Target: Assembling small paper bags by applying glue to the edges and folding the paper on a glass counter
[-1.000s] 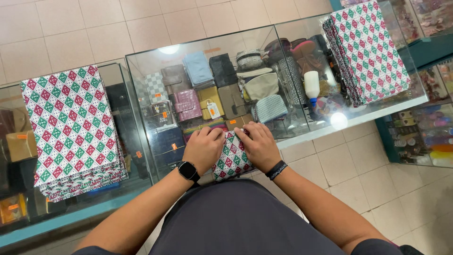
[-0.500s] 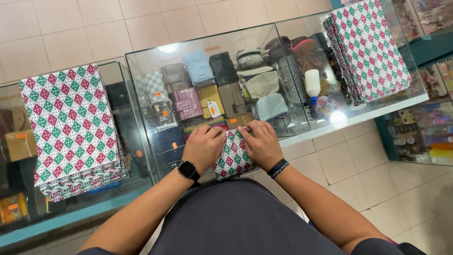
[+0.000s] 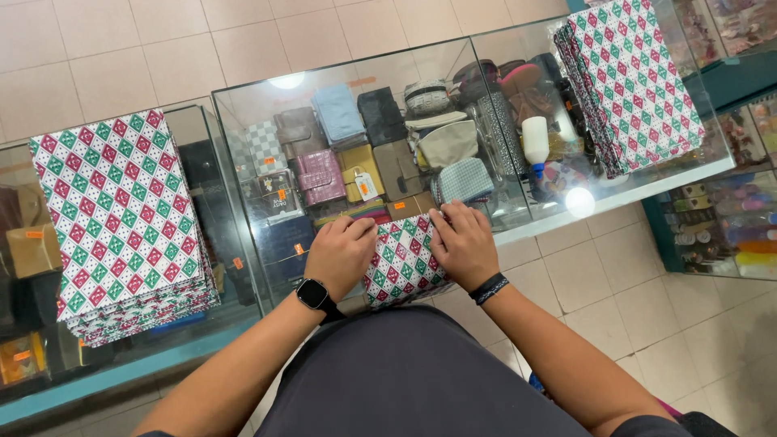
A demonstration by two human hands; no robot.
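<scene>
A sheet of patterned paper (image 3: pixel 403 260) with red, green and white diamonds lies on the near edge of a glass counter (image 3: pixel 259 113). My left hand (image 3: pixel 341 255) presses on its left part, fingers curled over the top edge. My right hand (image 3: pixel 462 243) lies flat on its right part, fingertips at the top fold. A black watch (image 3: pixel 313 294) sits on my left wrist and a dark band (image 3: pixel 489 287) on my right wrist.
A thick stack of the same patterned sheets (image 3: pixel 121 218) rests on the left counter, another stack (image 3: pixel 630 81) on the far right. A white bottle (image 3: pixel 535 142) stands on the glass. Wallets and purses (image 3: pixel 380 146) fill the case below. Tiled floor surrounds the counters.
Both hands stay on the patterned paper; the fingers have shifted only slightly along its top edge.
</scene>
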